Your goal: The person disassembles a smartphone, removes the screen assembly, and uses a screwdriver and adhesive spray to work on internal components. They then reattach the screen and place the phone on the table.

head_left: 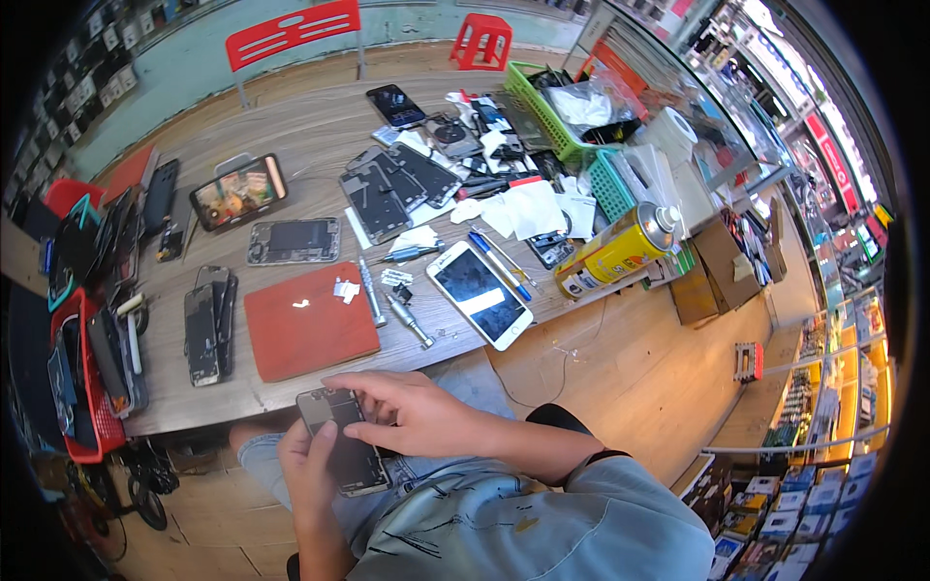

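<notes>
Over my lap, just off the table's front edge, I hold a dark grey phone screen panel [351, 455] with its plated inner side facing up. My left hand [308, 455] grips its left edge, the thumb lying on the surface. From the right, my right hand [412, 412] closes on its upper part, thumb on the face and fingers around the top edge; some fingertips are hidden. A red-brown work mat [310, 324] lies on the table beyond my hands, with small white scraps on it. Right of the mat are a metal screwdriver [411, 321] and a white phone [480, 292].
Opened phones [210, 324] and a phone with a lit screen [239, 192] occupy the table's left. Phone screens [387, 189], tissues, a yellow spray can [620, 250] and a green basket [542, 111] crowd the right. A red basket [89, 407] stands at the left edge.
</notes>
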{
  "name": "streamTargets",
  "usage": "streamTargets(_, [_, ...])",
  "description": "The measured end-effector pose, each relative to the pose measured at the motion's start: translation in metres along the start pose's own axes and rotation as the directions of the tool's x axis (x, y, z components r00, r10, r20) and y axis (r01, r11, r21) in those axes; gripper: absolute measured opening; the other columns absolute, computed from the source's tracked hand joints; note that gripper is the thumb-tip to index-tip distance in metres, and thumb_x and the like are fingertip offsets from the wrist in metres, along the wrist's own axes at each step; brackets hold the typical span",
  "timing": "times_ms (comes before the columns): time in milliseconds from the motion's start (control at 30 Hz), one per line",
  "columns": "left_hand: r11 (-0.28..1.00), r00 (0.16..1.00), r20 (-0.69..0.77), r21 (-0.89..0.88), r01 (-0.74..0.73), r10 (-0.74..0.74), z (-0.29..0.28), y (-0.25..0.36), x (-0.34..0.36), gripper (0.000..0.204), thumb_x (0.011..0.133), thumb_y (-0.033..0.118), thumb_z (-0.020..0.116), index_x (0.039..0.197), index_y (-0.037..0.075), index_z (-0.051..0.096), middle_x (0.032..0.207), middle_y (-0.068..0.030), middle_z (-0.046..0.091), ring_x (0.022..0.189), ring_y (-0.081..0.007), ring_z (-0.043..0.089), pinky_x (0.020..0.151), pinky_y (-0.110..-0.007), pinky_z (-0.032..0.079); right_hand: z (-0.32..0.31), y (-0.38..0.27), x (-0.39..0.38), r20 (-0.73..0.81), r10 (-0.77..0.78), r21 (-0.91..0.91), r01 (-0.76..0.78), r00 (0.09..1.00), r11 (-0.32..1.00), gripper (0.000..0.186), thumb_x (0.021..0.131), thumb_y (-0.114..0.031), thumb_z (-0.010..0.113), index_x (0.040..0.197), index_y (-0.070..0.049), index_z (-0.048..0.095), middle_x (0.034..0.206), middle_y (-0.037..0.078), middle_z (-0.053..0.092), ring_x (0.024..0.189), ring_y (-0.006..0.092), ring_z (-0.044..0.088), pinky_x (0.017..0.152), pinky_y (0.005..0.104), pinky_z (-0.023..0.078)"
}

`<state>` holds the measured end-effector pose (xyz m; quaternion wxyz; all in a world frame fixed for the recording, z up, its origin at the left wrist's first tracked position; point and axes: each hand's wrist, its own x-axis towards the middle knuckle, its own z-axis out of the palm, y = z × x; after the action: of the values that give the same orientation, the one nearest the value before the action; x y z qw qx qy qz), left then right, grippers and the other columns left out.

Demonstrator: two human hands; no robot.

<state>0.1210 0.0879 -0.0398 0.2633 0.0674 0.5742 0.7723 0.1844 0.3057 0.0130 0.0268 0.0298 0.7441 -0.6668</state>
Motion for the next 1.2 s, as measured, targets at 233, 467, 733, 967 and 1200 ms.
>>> streamTargets(233, [0.994, 1.0, 0.015, 0.102, -0.024, 0.023, 0.005, 0.005, 0.014, 0.021, 0.109, 0.009, 0.071, 0.123, -0.005, 0.078, 0.111, -0.0066, 0.081, 0.094, -0.0091, 0.073, 0.086, -0.026, 0.058, -0.009, 0.005, 0.01, -0.16, -0.367, -0.372, 0.288, 0.917, 0.883, 0.039, 0.104, -0.018, 0.082, 0.14, -0.004, 0.075, 0.123, 0.009, 0.07, 0.104, 0.024, 0.075, 0.083, 0.0348, 0.062])
streamTargets(467, [0.984, 0.998, 0.056, 0.177, -0.003, -0.007, 0.0, 0.006, 0.018, 0.025, 0.108, 0.005, 0.073, 0.129, -0.007, 0.079, 0.116, -0.0049, 0.081, 0.101, -0.0084, 0.07, 0.091, -0.026, 0.054, -0.011, 0.011, 0.019, -0.094, -0.574, -0.642, 0.391, 0.813, 0.66, 0.021, 0.099, -0.015, 0.081, 0.118, -0.006, 0.079, 0.113, 0.006, 0.074, 0.102, 0.0275, 0.077, 0.083, 0.0397, 0.063])
streamTargets(733, [0.962, 0.998, 0.01, 0.269, -0.057, 0.056, 0.016, 0.011, 0.014, 0.02, 0.108, 0.008, 0.072, 0.118, -0.007, 0.08, 0.104, -0.0036, 0.08, 0.089, -0.0074, 0.069, 0.082, -0.025, 0.054, -0.024, -0.01, 0.009, -0.134, -0.655, -0.697, 0.4, 0.743, 0.596, 0.033, 0.095, -0.016, 0.085, 0.125, -0.004, 0.076, 0.12, 0.009, 0.073, 0.104, 0.028, 0.075, 0.083, 0.0389, 0.062])
streamTargets(967, [0.988, 0.992, 0.07, 0.119, 0.095, -0.104, 0.018, 0.018, 0.021, 0.028, 0.11, 0.017, 0.077, 0.127, -0.005, 0.08, 0.11, -0.0022, 0.079, 0.099, -0.0082, 0.068, 0.087, -0.029, 0.057, -0.155, -0.008, -0.074, -0.636, -0.753, -0.742, -0.134, -0.168, 0.657, 0.084, 0.1, -0.014, 0.089, 0.167, -0.002, 0.04, 0.169, 0.019, 0.046, 0.151, 0.0359, 0.051, 0.131, 0.0503, 0.041])
streamTargets(1200, [0.989, 0.958, 0.254, -0.023, 0.146, -0.136, 0.042, 0.03, 0.023, 0.026, 0.113, 0.013, 0.072, 0.131, -0.005, 0.077, 0.102, 0.0, 0.08, 0.089, -0.0026, 0.068, 0.076, -0.024, 0.056, -0.199, 0.009, -0.059, -0.78, -0.625, -0.609, -0.278, 0.037, 0.743, 0.107, 0.097, -0.026, 0.095, 0.177, -0.006, 0.028, 0.178, 0.018, 0.034, 0.157, 0.033, 0.046, 0.129, 0.0471, 0.044])
